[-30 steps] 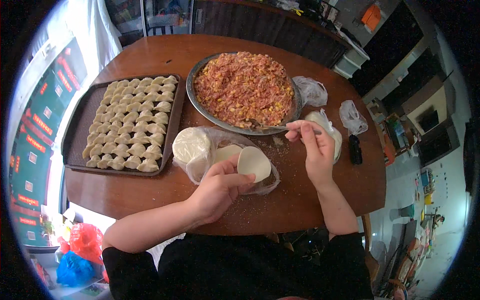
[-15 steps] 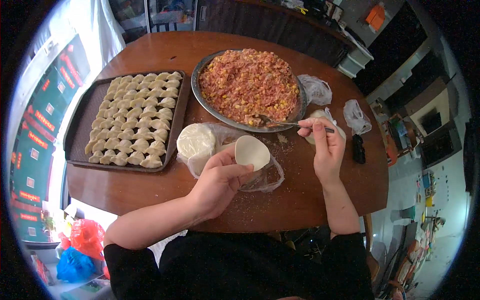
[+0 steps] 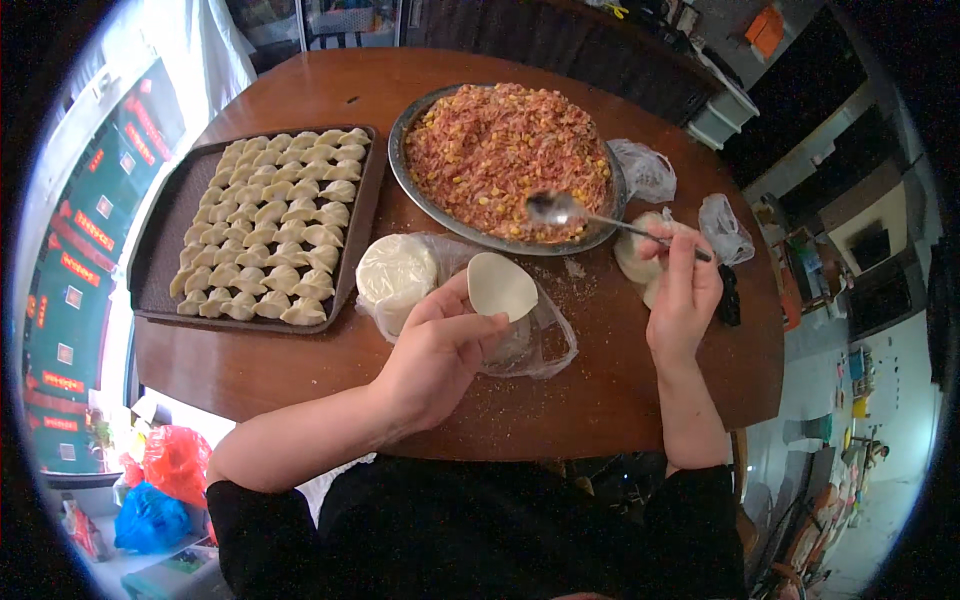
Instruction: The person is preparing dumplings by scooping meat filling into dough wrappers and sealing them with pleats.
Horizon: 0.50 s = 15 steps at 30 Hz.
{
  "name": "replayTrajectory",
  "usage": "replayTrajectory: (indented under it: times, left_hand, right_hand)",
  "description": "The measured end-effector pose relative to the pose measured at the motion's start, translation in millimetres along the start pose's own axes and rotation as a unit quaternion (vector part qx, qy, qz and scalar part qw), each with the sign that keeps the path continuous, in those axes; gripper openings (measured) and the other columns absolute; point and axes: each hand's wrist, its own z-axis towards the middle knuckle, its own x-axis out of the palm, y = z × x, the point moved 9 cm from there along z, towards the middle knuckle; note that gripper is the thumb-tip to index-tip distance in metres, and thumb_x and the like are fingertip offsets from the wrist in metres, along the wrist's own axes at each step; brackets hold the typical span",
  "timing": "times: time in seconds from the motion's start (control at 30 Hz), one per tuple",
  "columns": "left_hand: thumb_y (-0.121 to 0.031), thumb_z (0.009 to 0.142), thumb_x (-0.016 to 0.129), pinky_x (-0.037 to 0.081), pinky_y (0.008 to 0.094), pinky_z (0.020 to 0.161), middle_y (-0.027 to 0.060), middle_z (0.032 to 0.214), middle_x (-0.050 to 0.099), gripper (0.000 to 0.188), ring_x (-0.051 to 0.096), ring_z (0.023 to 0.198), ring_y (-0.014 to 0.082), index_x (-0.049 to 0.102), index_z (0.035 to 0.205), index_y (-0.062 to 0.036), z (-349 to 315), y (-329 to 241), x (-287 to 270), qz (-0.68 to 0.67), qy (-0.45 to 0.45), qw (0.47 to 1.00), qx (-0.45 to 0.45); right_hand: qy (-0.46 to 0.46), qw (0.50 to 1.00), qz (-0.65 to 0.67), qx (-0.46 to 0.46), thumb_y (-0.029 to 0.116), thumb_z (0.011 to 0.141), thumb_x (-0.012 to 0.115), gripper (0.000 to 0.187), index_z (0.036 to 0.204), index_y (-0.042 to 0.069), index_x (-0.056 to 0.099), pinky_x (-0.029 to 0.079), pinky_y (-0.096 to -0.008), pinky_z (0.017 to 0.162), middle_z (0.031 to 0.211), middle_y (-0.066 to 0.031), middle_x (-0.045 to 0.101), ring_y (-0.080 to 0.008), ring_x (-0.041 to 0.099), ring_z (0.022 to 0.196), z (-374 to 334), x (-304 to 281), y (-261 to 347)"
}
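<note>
Cupping a round dumpling wrapper (image 3: pixel 501 286) flat on curled fingertips, the left hand (image 3: pixel 437 355) keeps it open at table centre. At two o'clock from it the right hand (image 3: pixel 682 290) pinches a spoon (image 3: pixel 560 208), bowl dipped into the filling pan (image 3: pixel 505 160). A wrapper stack (image 3: pixel 396 272) sits at nine o'clock; beyond it, the tray of dumplings (image 3: pixel 268 228).

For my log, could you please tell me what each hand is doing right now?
Left hand: holding a round pale dough wrapper.
Right hand: closed on a metal spoon.
</note>
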Motion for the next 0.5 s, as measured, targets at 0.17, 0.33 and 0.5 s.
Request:
replayTrajectory:
  times: [0.17,0.33,0.5]
  left_hand:
    - [0.007,0.090,0.050,0.040,0.0320,0.106,0.0105,0.128,0.056,0.044,0.054,0.120,0.0183,0.046,0.134,0.0024,-1.0,0.0,0.9,-0.004,-0.005,1.000,-0.011]
    - [0.007,0.090,0.049,0.040,0.0323,0.106,0.0107,0.128,0.056,0.044,0.054,0.120,0.0189,0.046,0.133,0.0029,-0.6,-3.0,2.0,-0.001,-0.002,1.000,-0.001]
    - [0.006,0.090,0.049,0.039,0.0333,0.107,0.0108,0.127,0.057,0.044,0.053,0.121,0.0192,0.046,0.133,0.0032,0.2,-8.0,5.8,0.000,0.000,1.000,0.013]
  right_hand:
    - [0.097,0.993,-0.066,-0.022,0.019,0.105,0.048,0.028,0.107,-0.003,0.065,0.051,-0.0267,0.083,0.096,-0.0062,0.067,-0.0126,0.065,0.092,0.0,23.8,-6.5]
    - [0.088,0.993,0.037,0.066,0.023,0.106,0.047,0.031,0.105,-0.001,0.066,0.049,-0.0268,0.081,0.094,-0.0047,0.068,-0.0112,0.063,0.085,5.3,13.1,-30.6]
    - [0.036,0.982,0.102,0.152,0.024,0.106,0.048,0.031,0.105,-0.001,0.066,0.050,-0.0276,0.078,0.089,-0.0052,0.067,-0.0108,0.061,0.083,-1.3,13.9,-44.6]
